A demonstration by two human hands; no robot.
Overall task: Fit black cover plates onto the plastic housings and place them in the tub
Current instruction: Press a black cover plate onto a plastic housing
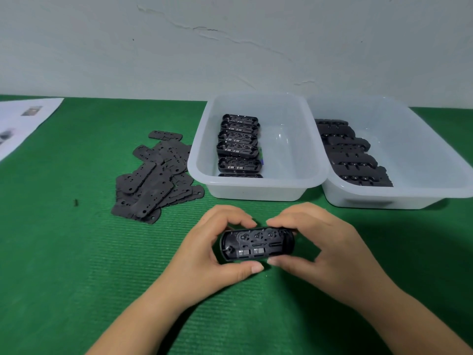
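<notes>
A: Entry, head view. What is in hand?

B: One black oblong plastic housing (256, 244), open face up, ribs and small metal contacts visible inside. It sits low over the green ribbed mat (76, 265), in front of the tubs. I cannot tell whether it touches the mat.

A: Finger state?

B: Left hand (212, 254) curls around the housing's left end: thumb along the near edge, fingers over the far edge. Right hand (322, 247) mirrors it on the right end, thumb near, fingers far. Both grip the part; fingertips of the two hands nearly meet at the far edge, and the thumbs nearly meet at the near edge.

A: Cover plates?

B: A loose pile of flat black perforated cover plates (153, 175) lies on the mat, left of the tubs, plates overlapping at mixed angles.

A: Tubs?

B: Two translucent white rectangular plastic tubs, side by side, rims touching. The left tub (256, 193) holds a row of housings (239, 144) with open faces up. The right tub (384, 201) holds a slanting row of black parts (350, 155) with covered faces showing.

A: Other items?

B: White printed sheet (23, 119) at the mat's far left corner; pale cracked wall (230, 47) behind.
</notes>
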